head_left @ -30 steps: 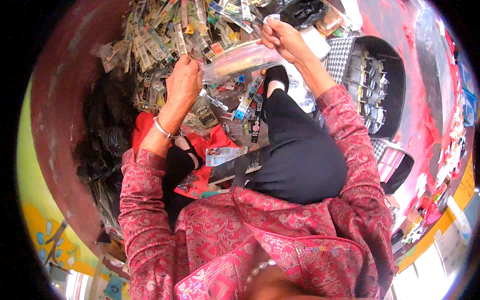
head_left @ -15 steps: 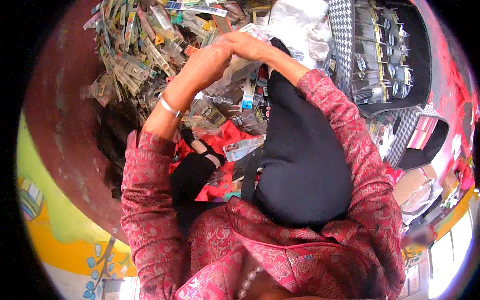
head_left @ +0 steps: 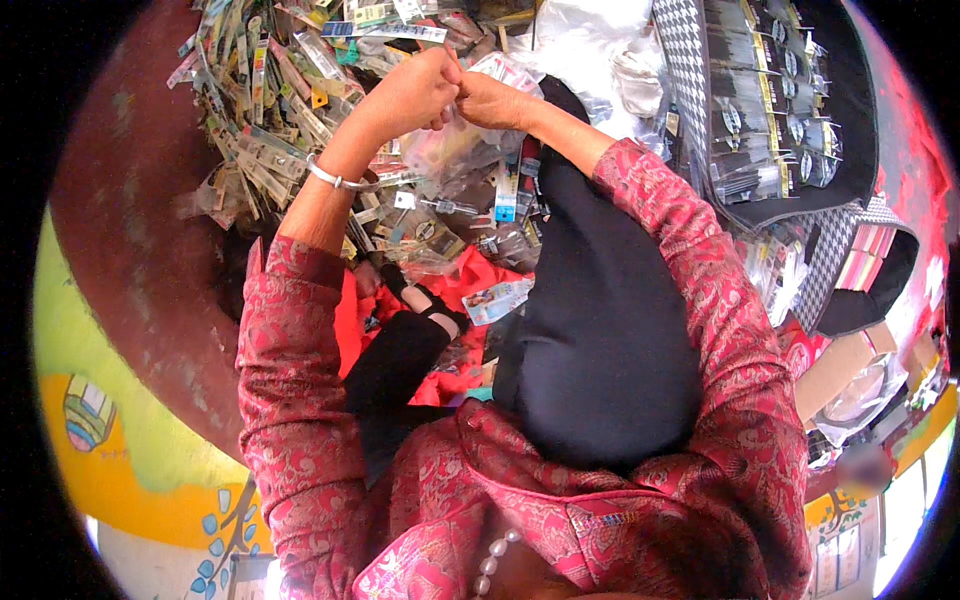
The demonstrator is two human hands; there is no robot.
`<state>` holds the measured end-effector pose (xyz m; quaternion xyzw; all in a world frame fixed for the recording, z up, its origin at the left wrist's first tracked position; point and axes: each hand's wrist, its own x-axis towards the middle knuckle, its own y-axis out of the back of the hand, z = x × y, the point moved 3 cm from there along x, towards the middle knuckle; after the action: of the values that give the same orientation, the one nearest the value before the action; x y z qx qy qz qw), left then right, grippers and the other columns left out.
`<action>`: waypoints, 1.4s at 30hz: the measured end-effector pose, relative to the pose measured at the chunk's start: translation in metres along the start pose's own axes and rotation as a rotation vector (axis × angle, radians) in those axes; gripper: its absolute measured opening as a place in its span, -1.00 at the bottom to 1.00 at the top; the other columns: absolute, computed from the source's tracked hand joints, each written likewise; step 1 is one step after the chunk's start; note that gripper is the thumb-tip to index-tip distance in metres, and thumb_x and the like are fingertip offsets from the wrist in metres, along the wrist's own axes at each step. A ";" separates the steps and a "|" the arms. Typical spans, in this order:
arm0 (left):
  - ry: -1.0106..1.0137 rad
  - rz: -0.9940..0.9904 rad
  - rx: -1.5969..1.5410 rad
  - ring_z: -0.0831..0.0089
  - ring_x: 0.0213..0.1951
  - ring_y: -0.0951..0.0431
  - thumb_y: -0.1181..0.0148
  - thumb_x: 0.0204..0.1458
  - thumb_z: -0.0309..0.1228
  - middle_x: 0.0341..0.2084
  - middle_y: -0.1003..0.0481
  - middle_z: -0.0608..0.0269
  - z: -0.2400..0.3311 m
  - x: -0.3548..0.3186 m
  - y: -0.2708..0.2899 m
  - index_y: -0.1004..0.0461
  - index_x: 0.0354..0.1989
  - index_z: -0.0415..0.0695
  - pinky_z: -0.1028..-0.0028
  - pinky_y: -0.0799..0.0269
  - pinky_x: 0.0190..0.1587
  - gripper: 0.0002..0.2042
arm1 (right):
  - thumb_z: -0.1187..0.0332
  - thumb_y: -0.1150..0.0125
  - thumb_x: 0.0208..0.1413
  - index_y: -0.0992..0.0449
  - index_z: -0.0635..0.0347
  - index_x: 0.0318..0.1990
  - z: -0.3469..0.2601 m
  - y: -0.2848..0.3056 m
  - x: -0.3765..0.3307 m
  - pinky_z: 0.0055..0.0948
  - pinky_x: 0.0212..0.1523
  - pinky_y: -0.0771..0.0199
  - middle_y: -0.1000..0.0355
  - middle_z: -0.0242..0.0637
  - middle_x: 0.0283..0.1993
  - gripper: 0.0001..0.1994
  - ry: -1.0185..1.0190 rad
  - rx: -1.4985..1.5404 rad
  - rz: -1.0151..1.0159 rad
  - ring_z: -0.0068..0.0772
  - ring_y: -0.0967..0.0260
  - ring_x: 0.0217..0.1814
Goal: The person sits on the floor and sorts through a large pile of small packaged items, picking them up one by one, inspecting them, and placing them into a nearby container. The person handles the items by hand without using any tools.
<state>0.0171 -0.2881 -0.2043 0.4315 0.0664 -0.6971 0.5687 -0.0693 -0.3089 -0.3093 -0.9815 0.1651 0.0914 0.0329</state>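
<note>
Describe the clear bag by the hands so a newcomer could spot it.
From the big black trouser leg, look up to where the left hand and right hand meet. The bag shows just below them in the picture. Unlike the narrow packets heaped to its left, it is broad, loose and crumpled.

The left hand [head_left: 422, 92] and right hand [head_left: 496, 103] perhaps hide a grip on the clear bag [head_left: 450, 150]; the top edge crops the houndstooth case [head_left: 687, 75].
</note>
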 end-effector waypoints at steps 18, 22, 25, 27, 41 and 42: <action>-0.121 0.366 0.360 0.48 -0.70 -0.45 0.02 -0.04 -0.38 -0.73 -0.43 0.17 -0.027 -0.011 0.006 -0.42 -0.40 -0.25 0.50 -0.35 -0.61 -0.82 | 0.15 0.05 0.07 -0.42 0.25 -0.50 -0.025 0.023 0.000 -0.65 -0.53 -0.14 -0.22 -0.50 -0.63 -0.67 -0.130 0.324 -0.088 -0.68 -0.10 -0.59; -0.014 0.424 0.314 0.52 -0.68 -0.45 0.01 -0.05 -0.38 -0.73 -0.43 0.16 -0.022 -0.016 0.008 -0.43 -0.44 -0.29 0.55 -0.33 -0.62 -0.80 | 0.18 0.06 0.06 -0.42 0.25 -0.43 -0.025 0.026 -0.003 -0.64 -0.42 -0.20 -0.30 -0.44 -0.52 -0.71 -0.021 0.283 -0.189 -0.66 -0.17 -0.49; 0.060 0.487 0.197 0.56 -0.68 -0.42 0.01 -0.05 -0.38 -0.73 -0.43 0.18 -0.031 -0.018 0.004 -0.42 -0.45 -0.31 0.58 -0.31 -0.62 -0.79 | 0.25 0.04 0.04 -0.41 0.26 -0.36 -0.024 0.031 -0.005 -0.64 -0.33 -0.22 -0.35 -0.39 -0.45 -0.76 0.072 0.378 -0.102 -0.66 -0.21 -0.42; 0.103 0.498 0.022 0.58 -0.68 -0.41 0.01 -0.05 -0.38 -0.73 -0.44 0.19 -0.040 -0.019 -0.001 -0.42 -0.45 -0.32 0.59 -0.30 -0.62 -0.79 | 0.30 0.01 0.01 -0.41 0.29 -0.34 -0.019 0.030 -0.006 -0.64 -0.36 -0.24 -0.36 -0.39 -0.45 -0.79 0.075 0.367 -0.116 -0.65 -0.23 -0.44; -0.337 0.414 0.382 0.53 -0.58 -0.42 -0.06 -0.10 -0.43 -0.62 -0.43 0.15 -0.028 -0.002 -0.016 -0.30 -0.27 -0.19 0.53 -0.32 -0.54 -0.79 | 0.40 -0.09 -0.20 -0.52 0.15 -0.41 0.006 0.006 0.014 -0.61 -0.59 -0.27 -0.37 -0.38 -0.62 -0.85 -0.037 0.385 0.179 -0.64 -0.23 -0.64; -0.203 0.340 0.151 0.54 -0.58 -0.41 -0.05 -0.10 -0.42 -0.59 -0.43 0.19 -0.029 0.005 -0.011 -0.28 -0.27 -0.21 0.55 -0.32 -0.53 -0.78 | 0.40 -0.08 -0.19 -0.52 0.14 -0.41 0.007 0.013 0.009 -0.60 -0.57 -0.28 -0.37 -0.38 -0.62 -0.85 -0.032 0.394 0.131 -0.63 -0.24 -0.63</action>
<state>0.0231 -0.2711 -0.2293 0.4056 -0.1175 -0.6338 0.6480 -0.0661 -0.3237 -0.3179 -0.9417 0.2426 0.0751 0.2206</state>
